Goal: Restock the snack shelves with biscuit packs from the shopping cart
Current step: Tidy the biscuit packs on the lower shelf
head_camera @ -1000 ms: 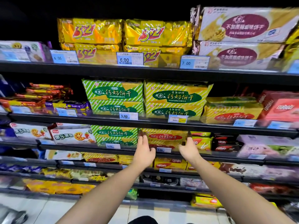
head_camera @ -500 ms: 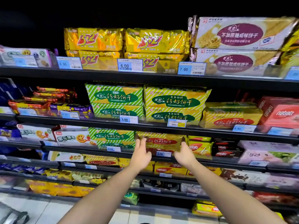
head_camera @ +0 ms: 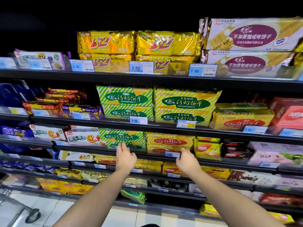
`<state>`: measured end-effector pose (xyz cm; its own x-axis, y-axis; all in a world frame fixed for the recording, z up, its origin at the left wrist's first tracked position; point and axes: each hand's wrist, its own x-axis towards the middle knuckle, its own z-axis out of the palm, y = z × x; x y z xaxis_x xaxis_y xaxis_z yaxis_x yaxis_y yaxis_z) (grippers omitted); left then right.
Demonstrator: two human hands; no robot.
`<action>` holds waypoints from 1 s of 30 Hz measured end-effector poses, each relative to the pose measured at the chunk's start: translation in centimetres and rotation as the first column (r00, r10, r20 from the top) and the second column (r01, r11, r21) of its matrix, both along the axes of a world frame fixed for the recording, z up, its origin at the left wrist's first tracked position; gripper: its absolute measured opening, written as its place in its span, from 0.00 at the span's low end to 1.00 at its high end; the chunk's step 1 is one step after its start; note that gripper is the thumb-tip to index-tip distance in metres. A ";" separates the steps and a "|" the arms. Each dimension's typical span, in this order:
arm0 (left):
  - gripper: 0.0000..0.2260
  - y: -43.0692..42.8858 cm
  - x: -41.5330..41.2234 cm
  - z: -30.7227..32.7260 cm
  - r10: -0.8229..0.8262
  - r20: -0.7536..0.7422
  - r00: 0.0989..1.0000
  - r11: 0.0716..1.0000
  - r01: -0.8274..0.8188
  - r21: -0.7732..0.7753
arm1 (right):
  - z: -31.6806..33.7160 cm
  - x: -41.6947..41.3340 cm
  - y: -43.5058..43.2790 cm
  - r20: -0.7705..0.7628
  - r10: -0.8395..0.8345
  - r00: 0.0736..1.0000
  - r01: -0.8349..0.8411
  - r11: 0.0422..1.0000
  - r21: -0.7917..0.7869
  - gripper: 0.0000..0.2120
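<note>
Both my arms reach toward the third shelf (head_camera: 98, 147). My left hand (head_camera: 125, 157) hangs in front of the shelf edge, fingers relaxed, holding nothing, just below a green striped biscuit pack (head_camera: 122, 136). My right hand (head_camera: 186, 161) is empty too, fingers loose, below the yellow biscuit pack with a red label (head_camera: 170, 141) and beside a 5.00 price tag (head_camera: 172, 154). Neither hand touches a pack. A corner of the shopping cart (head_camera: 18, 208), with a wheel, shows at the bottom left.
Stacked gold 3+2 packs (head_camera: 137, 45) and cream packs (head_camera: 252, 35) fill the top shelf. Green striped packs (head_camera: 157, 102) sit on the second. Nabati packs (head_camera: 207, 149) stand right of my right hand. Lower shelves hold more snacks above a tiled floor (head_camera: 65, 210).
Both hands have drawn back and down from the yellow pack on the third shelf and spread wider apart. The camera has tilted down; the cart wheel came into view.
</note>
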<state>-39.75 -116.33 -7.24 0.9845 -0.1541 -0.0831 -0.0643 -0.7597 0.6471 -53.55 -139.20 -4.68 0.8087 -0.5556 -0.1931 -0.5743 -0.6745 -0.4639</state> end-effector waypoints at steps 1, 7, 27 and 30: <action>0.32 0.9 0.6 0.0 0.005 0.005 1.000 1.000 -0.005 0.003 | -0.1 0.4 1.0 -0.020 0.057 0.998 -0.058 0.998 -0.016 0.26; 0.35 5.8 3.6 0.2 0.124 -0.037 0.992 0.988 -0.127 -0.083 | 0.3 4.0 7.2 -0.078 0.360 0.930 -0.367 0.924 -0.108 0.25; 0.28 6.9 8.9 0.7 0.019 -0.148 0.989 0.997 -0.029 -0.067 | 0.9 7.4 9.3 -0.230 0.337 0.913 -0.377 0.912 -0.159 0.28; 0.29 6.4 9.0 0.5 0.021 -0.145 0.989 0.995 -0.035 -0.097 | 1.1 7.3 8.6 -0.238 0.308 0.921 -0.349 0.924 -0.155 0.27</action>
